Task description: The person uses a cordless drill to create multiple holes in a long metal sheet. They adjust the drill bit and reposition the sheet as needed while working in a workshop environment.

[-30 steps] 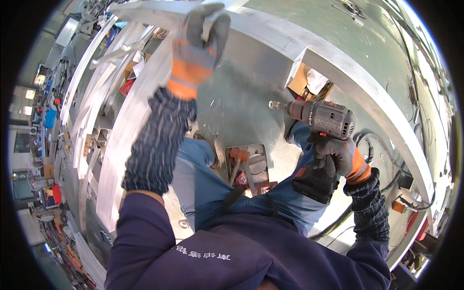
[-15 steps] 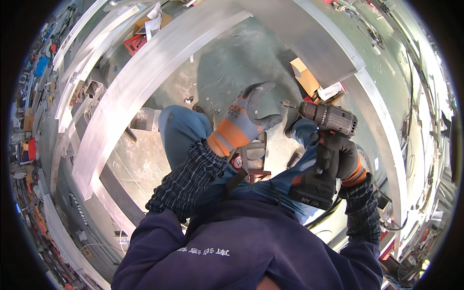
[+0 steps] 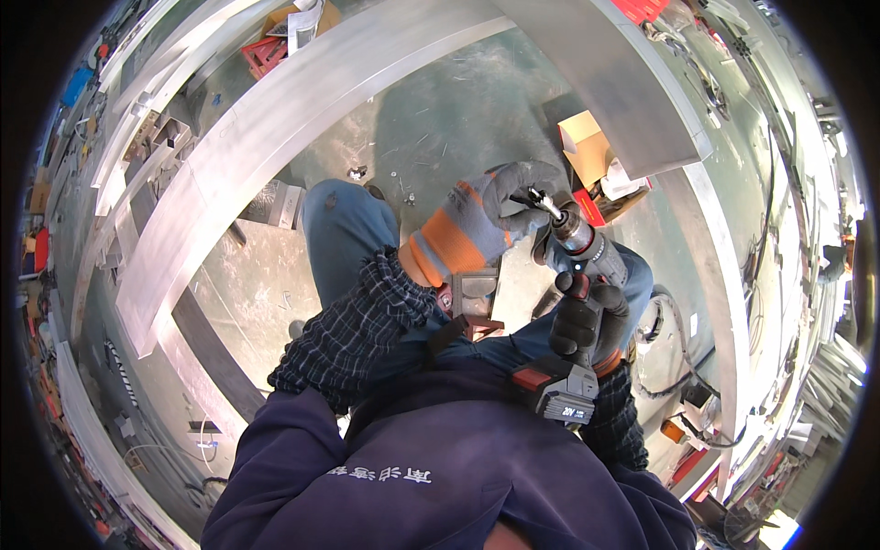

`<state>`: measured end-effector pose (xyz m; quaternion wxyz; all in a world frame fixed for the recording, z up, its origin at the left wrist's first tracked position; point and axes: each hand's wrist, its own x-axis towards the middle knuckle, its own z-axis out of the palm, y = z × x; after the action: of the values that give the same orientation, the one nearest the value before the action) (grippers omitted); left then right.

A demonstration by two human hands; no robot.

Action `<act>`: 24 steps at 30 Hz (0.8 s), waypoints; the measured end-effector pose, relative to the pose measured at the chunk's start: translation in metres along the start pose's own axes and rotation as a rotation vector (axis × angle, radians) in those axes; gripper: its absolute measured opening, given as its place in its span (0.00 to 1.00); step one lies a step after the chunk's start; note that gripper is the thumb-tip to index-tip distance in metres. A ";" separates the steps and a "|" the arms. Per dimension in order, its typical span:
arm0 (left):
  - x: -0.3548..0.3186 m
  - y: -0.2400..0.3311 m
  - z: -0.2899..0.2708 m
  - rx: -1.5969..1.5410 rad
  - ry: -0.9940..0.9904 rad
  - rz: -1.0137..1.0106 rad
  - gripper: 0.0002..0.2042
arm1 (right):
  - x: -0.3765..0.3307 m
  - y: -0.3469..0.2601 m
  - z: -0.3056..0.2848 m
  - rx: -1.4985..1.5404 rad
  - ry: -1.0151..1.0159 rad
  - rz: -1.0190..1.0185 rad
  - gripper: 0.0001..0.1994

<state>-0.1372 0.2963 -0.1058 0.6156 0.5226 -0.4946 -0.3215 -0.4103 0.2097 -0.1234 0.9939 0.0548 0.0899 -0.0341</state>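
My right hand [image 3: 587, 316], in a black glove, grips the handle of a cordless drill [image 3: 573, 302] with a black and red battery pack, held close to my chest and pointing up and to the left. My left hand [image 3: 500, 209], in a grey and orange glove, is at the drill's tip, its fingers pinching the bit [image 3: 541, 200] at the chuck. A small red and grey pouch [image 3: 472, 302] hangs at my waist under the left wrist.
Long aluminium frame beams [image 3: 275, 119] curve across the left and top, and another beam [image 3: 715, 275] runs down the right. A cardboard box [image 3: 587, 142] lies on the green floor, with small screws [image 3: 357, 172] scattered nearby. Cables [image 3: 669, 367] lie on the right.
My left hand came down from the upper beam to the drill's bit. The drill turned from pointing left to pointing up toward my left hand.
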 end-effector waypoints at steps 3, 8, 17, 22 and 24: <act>0.001 -0.003 -0.009 -0.007 -0.039 -0.040 0.18 | 0.010 0.013 -0.011 0.069 -0.090 0.030 0.30; -0.001 -0.016 -0.011 0.040 -0.075 -0.050 0.16 | 0.024 0.027 -0.016 0.135 -0.246 0.101 0.30; -0.005 -0.014 0.001 -0.166 0.045 -0.199 0.16 | 0.033 0.031 -0.022 0.221 -0.287 0.108 0.28; -0.006 -0.052 -0.002 -0.651 0.177 -0.211 0.30 | 0.040 0.033 -0.027 0.220 -0.269 0.120 0.28; -0.019 -0.103 0.003 -0.660 0.068 -0.053 0.33 | 0.049 0.036 -0.030 0.261 -0.296 0.136 0.29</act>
<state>-0.1335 0.2872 -0.2104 0.7593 0.3182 -0.3290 -0.4626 -0.3650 0.2460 -0.1575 0.9807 0.1833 -0.0661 0.0141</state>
